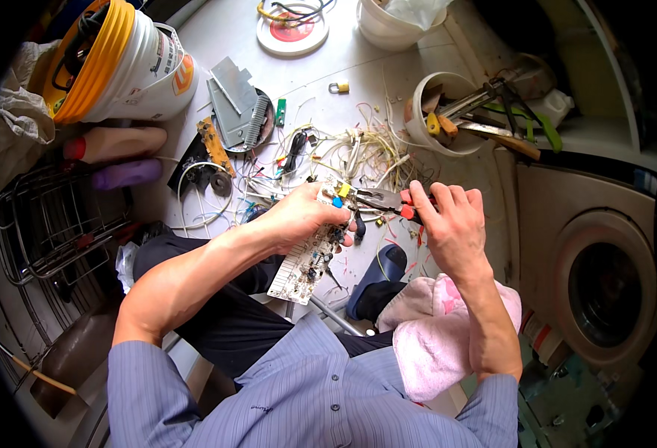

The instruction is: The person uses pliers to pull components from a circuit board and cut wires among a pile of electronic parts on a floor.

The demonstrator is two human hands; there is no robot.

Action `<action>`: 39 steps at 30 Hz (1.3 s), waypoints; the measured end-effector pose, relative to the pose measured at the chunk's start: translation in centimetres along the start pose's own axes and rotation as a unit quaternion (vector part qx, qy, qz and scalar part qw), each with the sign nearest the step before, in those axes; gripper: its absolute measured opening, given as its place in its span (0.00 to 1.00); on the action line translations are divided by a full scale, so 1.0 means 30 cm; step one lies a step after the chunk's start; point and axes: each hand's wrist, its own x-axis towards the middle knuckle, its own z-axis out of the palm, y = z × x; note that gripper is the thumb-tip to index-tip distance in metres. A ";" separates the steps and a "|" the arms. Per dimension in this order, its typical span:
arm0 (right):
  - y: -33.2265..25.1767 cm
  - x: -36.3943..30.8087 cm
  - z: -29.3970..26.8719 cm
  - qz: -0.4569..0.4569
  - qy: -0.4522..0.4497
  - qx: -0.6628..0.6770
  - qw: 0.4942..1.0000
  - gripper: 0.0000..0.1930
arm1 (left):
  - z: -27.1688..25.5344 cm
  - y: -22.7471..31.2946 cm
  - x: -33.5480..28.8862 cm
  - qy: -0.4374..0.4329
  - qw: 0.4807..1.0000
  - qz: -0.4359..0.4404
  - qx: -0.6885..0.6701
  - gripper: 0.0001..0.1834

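My left hand grips a pale circuit board near its far end, the board slanting down toward my lap. Small components cover it, among them a yellow block and a blue one. Closed around red-and-black handles, my right hand holds pliers. Their metal jaws point left and meet the far edge of the board by the yellow block; whether they pinch a part, I cannot tell. Beyond both hands a tangle of thin cut wires lies on the floor.
A tool bucket stands at the right, near a front-loading washing machine. Metal plates and a padlock lie farther off. At the left are a white bucket, bottles and a wire rack. A pink towel covers my right knee.
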 end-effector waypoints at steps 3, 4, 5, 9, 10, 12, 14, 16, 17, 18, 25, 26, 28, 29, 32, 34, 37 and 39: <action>-0.015 -0.001 0.010 -0.008 -0.006 -0.013 1.000 0.16 | -0.003 -0.010 0.003 0.021 0.999 -0.011 0.034 0.13; -0.021 -0.004 0.016 -0.008 -0.011 -0.016 1.000 0.15 | -0.003 -0.012 0.005 0.028 0.998 -0.015 0.051 0.13; -0.031 -0.005 0.022 -0.006 -0.013 -0.018 1.000 0.15 | -0.005 -0.008 0.004 0.032 0.995 -0.024 0.088 0.12; -0.063 -0.017 0.052 -0.005 -0.029 -0.024 0.999 0.12 | -0.022 -0.016 0.001 0.058 0.977 -0.024 0.202 0.10; -0.077 -0.018 0.060 -0.004 -0.031 -0.028 0.999 0.13 | -0.027 -0.017 0.003 0.066 0.968 -0.017 0.241 0.10; -0.095 -0.037 0.078 -0.002 -0.057 -0.034 0.998 0.14 | -0.039 -0.031 0.009 0.074 0.949 -0.008 0.307 0.11; -0.113 -0.057 0.101 -0.025 -0.047 -0.042 0.998 0.15 | -0.050 -0.040 0.010 0.075 0.929 -0.003 0.362 0.11; -0.129 -0.081 0.125 -0.036 -0.048 -0.043 0.997 0.17 | -0.048 -0.039 0.001 0.073 0.931 -0.015 0.358 0.11; -0.138 -0.092 0.134 -0.021 -0.065 -0.038 0.997 0.17 | -0.041 -0.034 -0.005 0.071 0.932 -0.021 0.356 0.10; -0.149 -0.101 0.141 -0.006 -0.082 -0.034 0.996 0.18 | -0.033 -0.022 -0.009 0.076 0.934 -0.021 0.348 0.10; -0.127 -0.100 0.158 0.025 -0.105 0.036 0.994 0.05 | -0.045 -0.003 -0.006 0.080 0.918 0.014 0.389 0.10; -0.126 -0.105 0.165 0.037 -0.108 0.063 0.991 0.04 | -0.043 0.005 -0.010 0.064 0.908 0.029 0.412 0.09; -0.130 -0.116 0.181 0.060 -0.115 0.120 0.984 0.04 | -0.044 0.006 -0.018 0.066 0.913 0.030 0.401 0.09; -0.128 -0.121 0.186 0.074 -0.123 0.145 0.979 0.04 | -0.044 0.005 -0.021 0.067 0.915 0.029 0.396 0.09; -0.129 -0.141 0.201 0.115 -0.155 0.222 0.956 0.06 | -0.034 0.025 -0.031 0.059 0.908 0.027 0.415 0.09; -0.137 -0.152 0.207 0.139 -0.184 0.269 0.935 0.07 | -0.032 0.038 -0.035 0.051 0.898 0.027 0.436 0.09; -0.151 -0.144 0.178 0.205 -0.217 0.408 0.863 0.07 | -0.042 0.044 -0.035 0.032 0.910 0.038 0.412 0.09; -0.157 -0.116 0.144 0.245 -0.241 0.453 0.822 0.06 | -0.060 0.029 -0.019 0.022 0.934 0.048 0.353 0.09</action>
